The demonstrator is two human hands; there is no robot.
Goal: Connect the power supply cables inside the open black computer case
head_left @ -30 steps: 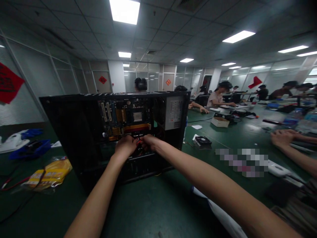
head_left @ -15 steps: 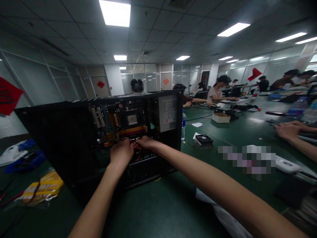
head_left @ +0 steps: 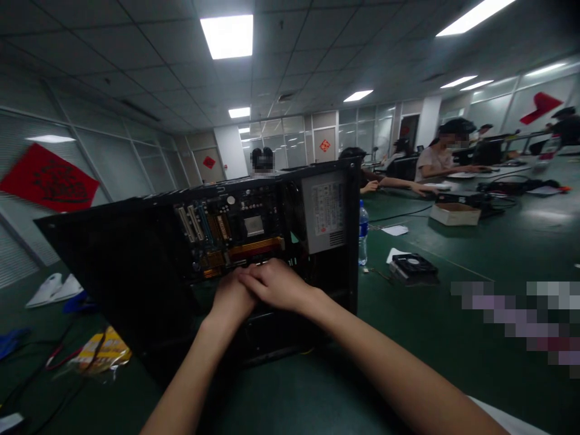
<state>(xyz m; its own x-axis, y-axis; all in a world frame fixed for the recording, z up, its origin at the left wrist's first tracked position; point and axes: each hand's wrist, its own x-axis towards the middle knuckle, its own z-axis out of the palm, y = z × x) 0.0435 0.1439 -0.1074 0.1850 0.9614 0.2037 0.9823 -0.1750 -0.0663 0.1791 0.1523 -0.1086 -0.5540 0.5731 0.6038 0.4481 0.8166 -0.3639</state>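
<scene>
A black computer case [head_left: 136,284] stands on the bench with its open side facing me. Inside it are a motherboard [head_left: 235,208] with several slots, a square silver chip [head_left: 254,225], and a grey power supply [head_left: 328,211] at upper right. Both hands reach to the board's lower edge, just beneath the orange and yellow memory slots [head_left: 256,246]. My left hand [head_left: 233,297] is closed, its fingertips turned inward and hidden. My right hand [head_left: 281,285] lies against it, partly over its thumb side, fingers curled together. Whatever they grip is covered by the hands.
A fan heatsink [head_left: 413,269], a water bottle [head_left: 363,235] and a small open box [head_left: 454,214] stand right of the case. A yellow packet [head_left: 104,351] and cables lie at left. Co-workers sit across the green bench [head_left: 394,326], one with an arm [head_left: 403,184] stretched out.
My right hand has moved left, closing the gap to my left hand and partly covering it. The red and black wires seen between the fingers are now hidden. The view has turned slightly left.
</scene>
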